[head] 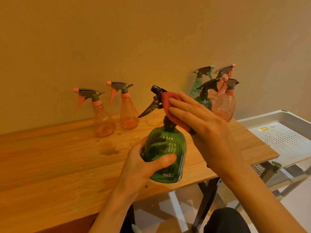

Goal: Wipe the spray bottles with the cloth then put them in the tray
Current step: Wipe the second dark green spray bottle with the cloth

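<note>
- Wood-grain table (50,165) under warm light, plain wall behind, and we start close in at the near edge.
- Left hand (143,167) grips the green bottle (165,153) round its lower body, thumb across the front, fingers wrapped behind.
- That bottle is held up off the table, above the near edge: ribbed translucent plastic, bell-shaped, wide at the base and narrowing to a black collar.
- Its long axis runs nearly upright, tipped a little; black nozzle and trigger point left.
- Right hand (198,118) presses a red cloth (170,105) against the spray head and neck, fingers fairly straight and laid flat over the fabric.
- Cloth looks soft and folded, wrapped round the right side of the head, hiding part of it.
- Moving back: a damp patch (109,150) on the wood, left of the held bottle.
- Towards the far edge, two orange bottles (104,121) stand upright side by side, clear pear-shaped bodies, grey heads, triggers facing left.
- Far right corner holds a tight cluster (218,98): one dark green, one pale mint, two orange, partly hidden behind the right hand.
- Off the right end of the table sits a white tray (286,140), perforated plastic floor with raised rim.
</note>
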Demonstrator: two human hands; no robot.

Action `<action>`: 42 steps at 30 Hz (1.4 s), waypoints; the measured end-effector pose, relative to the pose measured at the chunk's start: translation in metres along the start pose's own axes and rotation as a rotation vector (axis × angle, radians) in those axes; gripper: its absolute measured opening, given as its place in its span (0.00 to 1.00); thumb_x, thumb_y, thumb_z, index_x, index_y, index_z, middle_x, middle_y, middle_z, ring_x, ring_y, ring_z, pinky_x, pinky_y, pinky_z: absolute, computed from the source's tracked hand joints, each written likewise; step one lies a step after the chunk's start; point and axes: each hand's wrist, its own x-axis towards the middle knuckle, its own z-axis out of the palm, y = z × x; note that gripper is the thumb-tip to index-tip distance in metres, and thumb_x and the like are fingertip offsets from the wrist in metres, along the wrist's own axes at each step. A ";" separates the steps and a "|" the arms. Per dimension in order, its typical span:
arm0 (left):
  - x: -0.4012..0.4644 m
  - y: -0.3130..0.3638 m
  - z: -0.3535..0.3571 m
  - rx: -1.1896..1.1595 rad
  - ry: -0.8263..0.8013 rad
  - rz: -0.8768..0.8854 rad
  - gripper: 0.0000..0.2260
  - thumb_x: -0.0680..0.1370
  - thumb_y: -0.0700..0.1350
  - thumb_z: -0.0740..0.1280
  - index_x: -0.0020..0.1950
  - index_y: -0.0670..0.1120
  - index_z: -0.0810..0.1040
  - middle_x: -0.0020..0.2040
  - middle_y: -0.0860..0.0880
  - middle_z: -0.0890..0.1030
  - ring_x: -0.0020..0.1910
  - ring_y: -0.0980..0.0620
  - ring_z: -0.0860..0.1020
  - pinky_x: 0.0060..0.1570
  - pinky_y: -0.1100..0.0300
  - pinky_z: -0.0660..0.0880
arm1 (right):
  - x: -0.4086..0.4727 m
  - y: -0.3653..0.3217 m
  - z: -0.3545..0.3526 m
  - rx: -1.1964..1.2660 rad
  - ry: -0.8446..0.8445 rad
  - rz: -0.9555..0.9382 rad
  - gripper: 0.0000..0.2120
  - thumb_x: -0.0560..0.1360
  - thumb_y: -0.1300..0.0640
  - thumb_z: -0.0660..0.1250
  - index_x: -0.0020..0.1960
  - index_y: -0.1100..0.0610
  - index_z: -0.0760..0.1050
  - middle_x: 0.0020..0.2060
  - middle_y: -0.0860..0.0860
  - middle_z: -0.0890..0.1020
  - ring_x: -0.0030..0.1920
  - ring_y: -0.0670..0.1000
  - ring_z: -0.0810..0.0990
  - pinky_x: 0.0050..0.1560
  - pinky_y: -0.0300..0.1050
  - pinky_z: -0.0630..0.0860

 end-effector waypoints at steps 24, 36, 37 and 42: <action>0.007 -0.016 -0.005 0.235 0.145 0.321 0.41 0.60 0.41 0.86 0.68 0.58 0.74 0.61 0.63 0.82 0.63 0.60 0.79 0.55 0.65 0.79 | -0.010 -0.022 -0.013 0.181 0.145 0.119 0.17 0.77 0.65 0.69 0.65 0.58 0.78 0.65 0.49 0.78 0.71 0.49 0.74 0.72 0.39 0.68; 0.006 -0.022 -0.008 0.313 0.175 0.299 0.34 0.56 0.51 0.86 0.59 0.65 0.80 0.58 0.60 0.83 0.61 0.60 0.80 0.52 0.69 0.78 | -0.001 -0.029 -0.025 0.423 0.150 0.235 0.14 0.78 0.56 0.64 0.64 0.51 0.76 0.60 0.39 0.78 0.63 0.31 0.75 0.60 0.25 0.70; 0.006 -0.024 -0.009 0.301 0.177 0.294 0.34 0.57 0.51 0.86 0.61 0.62 0.80 0.59 0.58 0.83 0.62 0.59 0.80 0.52 0.68 0.78 | -0.002 -0.027 -0.024 0.398 0.150 0.246 0.15 0.78 0.55 0.64 0.64 0.51 0.76 0.60 0.38 0.78 0.62 0.29 0.74 0.59 0.24 0.70; 0.008 -0.026 -0.011 0.323 0.165 0.272 0.36 0.57 0.53 0.85 0.63 0.60 0.78 0.60 0.57 0.83 0.62 0.58 0.80 0.53 0.68 0.78 | 0.001 -0.031 -0.026 0.396 0.145 0.256 0.15 0.78 0.54 0.64 0.63 0.52 0.78 0.59 0.41 0.80 0.62 0.32 0.76 0.58 0.24 0.70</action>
